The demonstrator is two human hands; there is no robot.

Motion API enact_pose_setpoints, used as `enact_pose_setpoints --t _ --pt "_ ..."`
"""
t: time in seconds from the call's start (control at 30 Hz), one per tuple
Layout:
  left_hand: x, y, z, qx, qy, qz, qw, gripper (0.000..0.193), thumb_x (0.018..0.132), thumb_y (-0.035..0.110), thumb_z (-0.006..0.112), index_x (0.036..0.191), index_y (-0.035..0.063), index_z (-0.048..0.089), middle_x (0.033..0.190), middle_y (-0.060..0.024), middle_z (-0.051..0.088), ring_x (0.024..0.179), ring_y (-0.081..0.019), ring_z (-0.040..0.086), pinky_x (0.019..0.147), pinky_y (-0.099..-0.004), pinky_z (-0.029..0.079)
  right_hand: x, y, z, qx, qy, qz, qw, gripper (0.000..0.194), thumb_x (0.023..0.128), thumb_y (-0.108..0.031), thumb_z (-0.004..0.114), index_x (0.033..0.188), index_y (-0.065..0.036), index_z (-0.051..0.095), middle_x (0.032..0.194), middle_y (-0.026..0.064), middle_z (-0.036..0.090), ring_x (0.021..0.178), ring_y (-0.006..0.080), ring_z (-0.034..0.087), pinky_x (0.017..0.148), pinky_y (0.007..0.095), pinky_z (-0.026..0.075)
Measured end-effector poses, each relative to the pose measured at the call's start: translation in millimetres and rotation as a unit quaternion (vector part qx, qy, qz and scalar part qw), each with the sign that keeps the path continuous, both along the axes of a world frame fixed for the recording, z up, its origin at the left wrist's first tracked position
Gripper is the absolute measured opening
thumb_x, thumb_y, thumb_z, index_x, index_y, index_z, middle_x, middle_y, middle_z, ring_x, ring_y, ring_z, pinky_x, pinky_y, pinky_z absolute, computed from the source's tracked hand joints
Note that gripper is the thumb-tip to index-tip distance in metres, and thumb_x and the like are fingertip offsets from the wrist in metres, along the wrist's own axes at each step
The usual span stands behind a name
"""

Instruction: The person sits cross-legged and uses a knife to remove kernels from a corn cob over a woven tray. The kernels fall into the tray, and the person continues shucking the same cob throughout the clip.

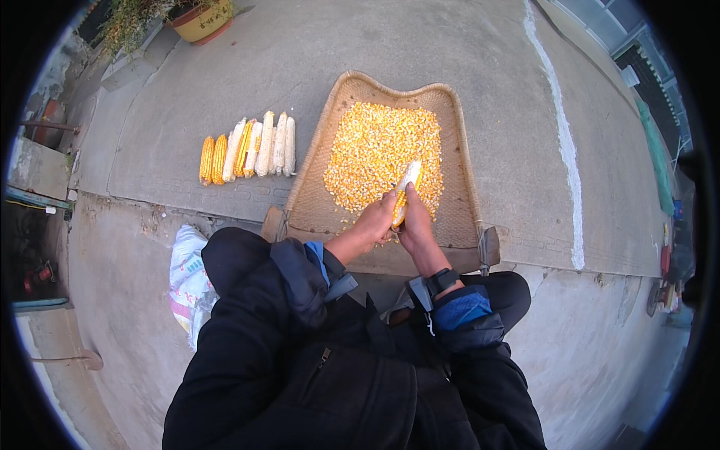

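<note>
Both my hands grip one partly shelled corn cob [409,179], its bare white end pointing away from me and yellow kernels left on the nearer part. My left hand [375,220] holds it from the left, my right hand [417,216] from the right, with the thumb on the cob. Beneath lies a woven wicker winnowing basket [457,191] with a wooden front edge. Loose yellow corn kernels [374,146] are heaped in it. Left of the basket, a row of cobs lies on the concrete: bare cobs [264,143] and several with yellow kernels [206,161].
A white printed woven sack [188,281] lies by my left knee. A potted plant in a yellow pot [202,21] stands at the upper left. A low step edge [140,202] crosses the concrete, and a white painted line [562,129] runs along the right.
</note>
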State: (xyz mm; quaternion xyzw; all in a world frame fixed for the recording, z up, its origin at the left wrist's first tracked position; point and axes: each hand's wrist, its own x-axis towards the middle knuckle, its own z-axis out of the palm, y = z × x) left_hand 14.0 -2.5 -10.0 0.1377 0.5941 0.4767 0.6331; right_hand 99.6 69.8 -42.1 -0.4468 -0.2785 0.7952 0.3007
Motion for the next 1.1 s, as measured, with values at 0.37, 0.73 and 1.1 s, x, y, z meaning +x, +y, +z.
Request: enact_pose_setpoints --t 0.37,0.73,1.1 --pt "-1 2 7 -0.067 -0.033 0.01 0.997 0.055 0.1 0.06 0.029 0.09 0.0109 0.053 0.064 -0.0018 0.051 0.042 -0.0099 0.041 0.036 -0.0236 0.03 0 -3 -4 0.042 -0.042 0.059 0.996 0.037 0.103 -0.036 0.046 0.106 -0.001 0.055 0.085 0.0046 0.054 0.073 0.0124 0.051 0.061 0.0318 0.044" --pt "-3 0 -3 -0.063 -0.054 0.024 0.996 0.063 0.099 0.064 0.025 0.092 0.0082 0.055 0.064 -0.0034 0.056 0.044 -0.0131 0.049 0.039 -0.0239 0.04 1 -10 7 0.055 -0.067 0.049 0.995 0.038 0.103 -0.037 0.044 0.105 0.0 0.054 0.083 0.0039 0.053 0.072 0.0114 0.05 0.061 0.0293 0.044" --pt "0 1 5 0.015 0.018 -0.012 1.0 0.048 0.102 0.055 0.032 0.1 0.0102 0.051 0.066 -0.001 0.053 0.046 -0.0098 0.047 0.036 -0.023 0.035 2 -4 -3 0.015 0.02 0.041 0.999 0.04 0.104 -0.035 0.041 0.112 0.003 0.055 0.095 0.0119 0.061 0.08 0.0182 0.058 0.07 0.0331 0.049"
